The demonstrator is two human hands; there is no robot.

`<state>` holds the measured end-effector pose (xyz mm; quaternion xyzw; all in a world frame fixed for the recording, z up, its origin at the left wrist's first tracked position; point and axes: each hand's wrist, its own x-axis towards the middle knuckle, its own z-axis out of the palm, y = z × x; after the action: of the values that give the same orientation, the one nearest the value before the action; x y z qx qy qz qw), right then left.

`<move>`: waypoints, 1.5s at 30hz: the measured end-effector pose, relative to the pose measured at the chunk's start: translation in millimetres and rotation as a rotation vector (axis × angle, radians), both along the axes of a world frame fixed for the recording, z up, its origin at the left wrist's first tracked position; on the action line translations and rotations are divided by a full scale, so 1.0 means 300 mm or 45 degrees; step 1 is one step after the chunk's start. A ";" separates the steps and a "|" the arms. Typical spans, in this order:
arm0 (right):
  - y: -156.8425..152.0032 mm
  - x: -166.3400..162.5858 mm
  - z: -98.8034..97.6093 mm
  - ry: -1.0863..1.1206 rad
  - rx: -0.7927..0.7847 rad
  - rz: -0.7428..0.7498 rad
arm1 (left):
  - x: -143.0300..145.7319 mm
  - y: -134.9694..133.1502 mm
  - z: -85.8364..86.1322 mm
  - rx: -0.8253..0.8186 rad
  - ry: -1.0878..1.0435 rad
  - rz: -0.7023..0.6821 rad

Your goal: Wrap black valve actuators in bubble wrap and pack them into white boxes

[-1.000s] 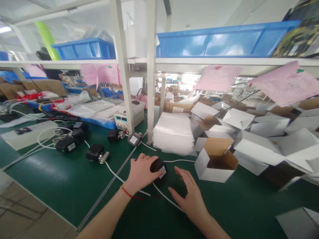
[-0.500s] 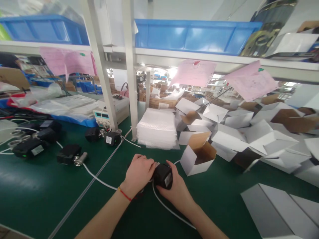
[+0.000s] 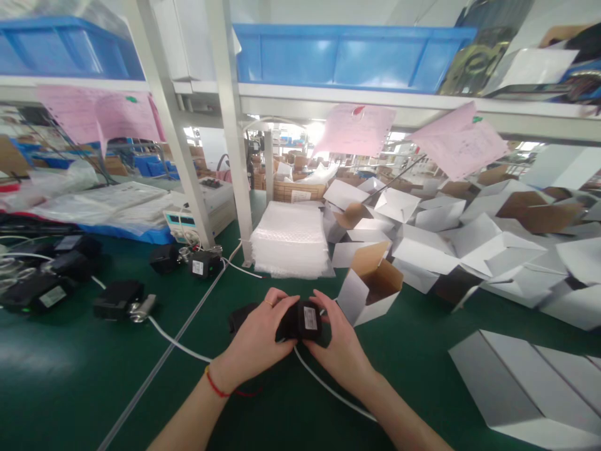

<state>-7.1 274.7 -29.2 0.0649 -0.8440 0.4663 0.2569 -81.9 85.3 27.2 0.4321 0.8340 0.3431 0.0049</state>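
Fingers (image 3: 275,297) of the left hand (image 3: 253,338) grip a black, boxy device with a white label (image 3: 299,322), thumb on its near edge, the others bent over its far edge. Those of the right hand (image 3: 342,347) curve in a wide C round its right end; whether they press it, I cannot tell. Taking the device as the clock's centre, a white cardboard box with brown insides (image 3: 370,291) gapes at two o'clock, just beside the right knuckles, so that side is tight. At twelve stands a stack of translucent bubble sheets (image 3: 291,241). Another black unit (image 3: 237,318) peeks out past the left hand at nine. White cable (image 3: 331,391) trails towards half past four. Dark green bench (image 3: 291,416) gives room at six and onward to the slanting edge of a large white carton (image 3: 521,388), between three and four.
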 end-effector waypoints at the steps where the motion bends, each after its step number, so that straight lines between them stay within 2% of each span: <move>1: 0.005 -0.005 -0.010 -0.034 -0.094 0.012 | 0.002 0.002 0.002 0.002 -0.028 0.040; 5: 0.018 -0.026 -0.044 -0.266 -0.570 0.264 | 0.011 0.011 0.007 -0.055 -0.119 0.201; 8: 0.018 -0.030 -0.043 -0.356 -0.674 0.318 | 0.013 0.015 0.008 -0.097 -0.119 0.205; 10: 0.015 -0.022 -0.026 -0.367 -0.652 0.261 | 0.012 0.014 0.003 -0.117 -0.065 0.137; 12: 0.011 -0.008 0.000 -0.305 -0.526 0.183 | 0.010 0.012 -0.008 -0.082 0.008 0.082; 15: -0.002 0.020 0.042 -0.082 -0.153 0.121 | 0.006 0.007 -0.028 -0.022 0.110 0.019; 17: -0.015 0.037 0.062 0.085 0.084 0.160 | 0.006 0.005 -0.037 -0.072 0.163 -0.034; 19: -0.030 0.050 0.072 0.172 0.191 0.228 | 0.006 0.004 -0.040 -0.131 0.185 -0.069; 33: -0.040 0.056 0.056 0.174 0.234 0.222 | 0.008 -0.003 -0.019 -0.141 0.138 -0.071; 38: -0.027 0.050 0.042 0.189 0.236 0.189 | 0.006 -0.004 -0.016 -0.003 0.076 -0.095; 41: -0.012 0.046 0.035 0.142 0.162 0.156 | 0.008 -0.007 -0.001 0.131 -0.010 -0.105; 45: 0.002 0.040 0.033 -0.005 -0.092 0.217 | 0.013 -0.010 0.018 0.286 -0.049 -0.134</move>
<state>5.0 275.4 -19.3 0.1264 -0.8185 0.5168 0.2167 -77.9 82.4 32.5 0.4663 0.7663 0.4419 -0.0096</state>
